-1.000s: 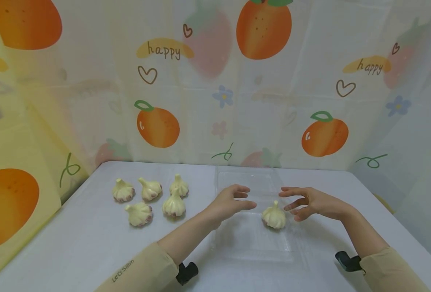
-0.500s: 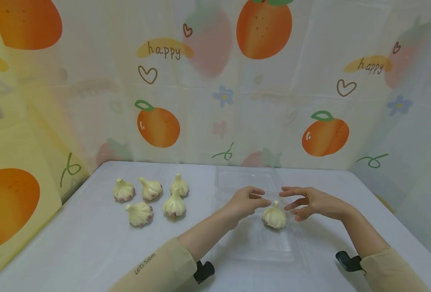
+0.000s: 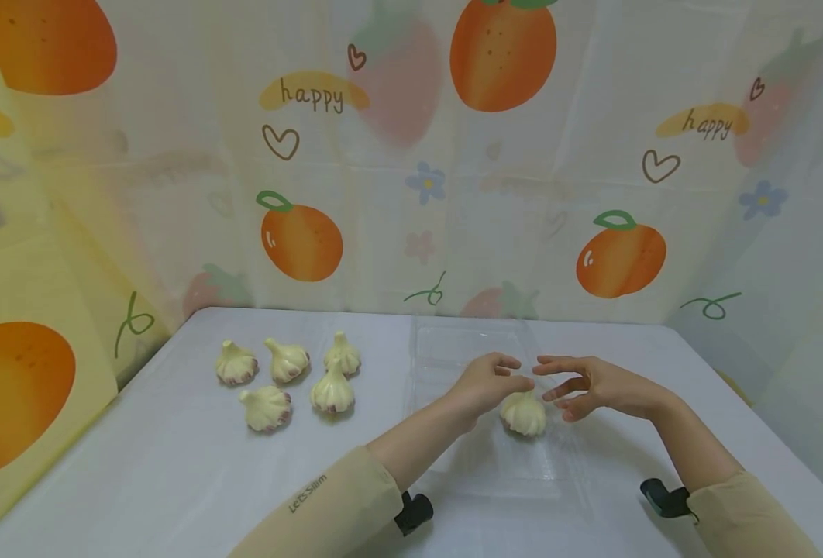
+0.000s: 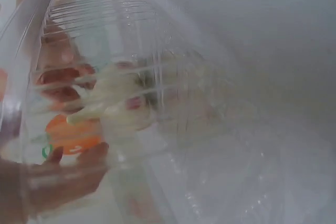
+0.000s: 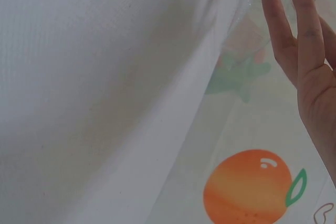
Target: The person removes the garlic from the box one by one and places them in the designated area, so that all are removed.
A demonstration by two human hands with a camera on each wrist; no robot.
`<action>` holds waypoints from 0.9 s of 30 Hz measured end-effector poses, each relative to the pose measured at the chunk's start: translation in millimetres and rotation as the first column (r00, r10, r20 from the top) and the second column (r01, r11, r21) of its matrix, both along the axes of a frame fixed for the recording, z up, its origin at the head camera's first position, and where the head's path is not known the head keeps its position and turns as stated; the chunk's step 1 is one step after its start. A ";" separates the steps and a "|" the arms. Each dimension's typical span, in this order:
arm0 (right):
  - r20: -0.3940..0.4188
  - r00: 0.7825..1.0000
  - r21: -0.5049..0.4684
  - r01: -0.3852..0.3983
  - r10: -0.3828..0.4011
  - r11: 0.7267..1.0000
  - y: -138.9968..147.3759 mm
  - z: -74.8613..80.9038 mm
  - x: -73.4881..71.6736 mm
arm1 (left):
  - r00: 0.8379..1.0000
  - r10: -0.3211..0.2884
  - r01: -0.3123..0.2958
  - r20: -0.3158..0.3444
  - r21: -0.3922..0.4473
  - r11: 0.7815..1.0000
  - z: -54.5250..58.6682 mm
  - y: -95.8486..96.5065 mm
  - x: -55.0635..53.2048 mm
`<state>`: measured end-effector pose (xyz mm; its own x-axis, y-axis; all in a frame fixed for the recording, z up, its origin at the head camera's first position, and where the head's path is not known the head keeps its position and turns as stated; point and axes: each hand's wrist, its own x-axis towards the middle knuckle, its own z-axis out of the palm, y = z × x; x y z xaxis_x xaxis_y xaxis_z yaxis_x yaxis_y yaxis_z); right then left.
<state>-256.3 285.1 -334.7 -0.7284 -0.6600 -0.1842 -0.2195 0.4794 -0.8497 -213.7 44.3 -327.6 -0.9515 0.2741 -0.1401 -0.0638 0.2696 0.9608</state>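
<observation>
A whitish garlic bulb (image 3: 523, 418) sits upright inside a clear plastic box (image 3: 425, 480); in the left wrist view the garlic (image 4: 123, 98) shows through the box's ribbed wall. Just above the bulb is my left hand (image 3: 484, 387), thumb over the stem and hiding it, with the fingers loosely bent. In the left wrist view that hand (image 4: 68, 182) appears apart from the bulb. To the bulb's right, my right hand (image 3: 593, 387) hovers with spread, slightly bent fingers, holding nothing; the right wrist view shows the hand (image 5: 315, 72) with fingers extended.
Several more garlic bulbs (image 3: 265, 409) lie on the white table (image 3: 139, 465) to the left of the box. A fruit-patterned curtain (image 3: 383, 232) stands behind the table's back edge. Both wrists carry small black cameras (image 3: 417, 511).
My left hand has moved right, from the left of the bulb to over its stem. My right hand and the bulbs have stayed where they were.
</observation>
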 end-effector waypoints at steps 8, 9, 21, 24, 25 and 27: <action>-0.007 1.000 0.007 -0.002 0.002 1.000 0.4 0.0 -0.7 | 1.000 0.018 -0.018 0.007 -0.009 1.000 -10.4 13.0 -4.1; -0.008 1.000 0.006 -0.003 0.003 1.000 0.7 -0.2 -0.8 | 1.000 0.019 -0.019 0.004 -0.009 1.000 -11.9 13.8 -4.1; -0.010 1.000 -0.001 -0.005 0.005 1.000 -0.2 -1.3 -0.8 | 0.999 -0.001 0.000 -0.043 -0.032 0.999 -26.2 12.3 -6.9; -0.011 1.000 0.003 -0.001 0.001 1.000 -0.2 -1.5 -0.7 | 0.999 -0.018 0.015 -0.041 -0.073 0.997 -28.6 12.6 -6.5; -0.012 1.000 0.005 0.001 -0.001 1.000 -0.1 -1.5 -0.6 | 0.999 -0.022 0.019 -0.040 -0.083 0.996 -29.0 12.8 -6.3; -0.016 1.000 0.010 0.002 -0.002 1.000 -0.1 -1.4 -0.6 | 0.999 -0.028 0.025 -0.036 -0.094 0.995 -29.8 13.1 -6.3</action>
<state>-256.9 285.1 -336.1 -0.7327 -0.6566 -0.1787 -0.2321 0.4880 -0.8414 -220.0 57.4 -357.4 -0.9490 0.2866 -0.1312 -0.0204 0.3595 0.9329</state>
